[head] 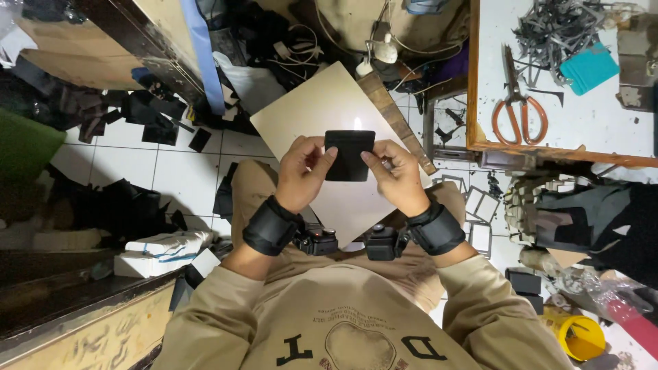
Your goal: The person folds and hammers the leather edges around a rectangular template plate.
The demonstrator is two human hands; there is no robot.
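Note:
A small black rectangular leather piece point(349, 152) is held up between both hands over a pale board point(322, 109) that rests on my lap. My left hand point(303, 171) grips its left edge, thumb on the front. My right hand point(396, 175) pinches its right edge. A small flame or bright spot shows just above the piece's top edge. Both wrists wear black straps with small devices.
A white worktable point(603, 123) at the upper right carries orange-handled scissors point(517, 103), a teal piece and dark scraps. Black offcuts litter the tiled floor point(144, 164). A yellow tub point(581, 337) sits lower right; white packets point(161, 250) lie at the left.

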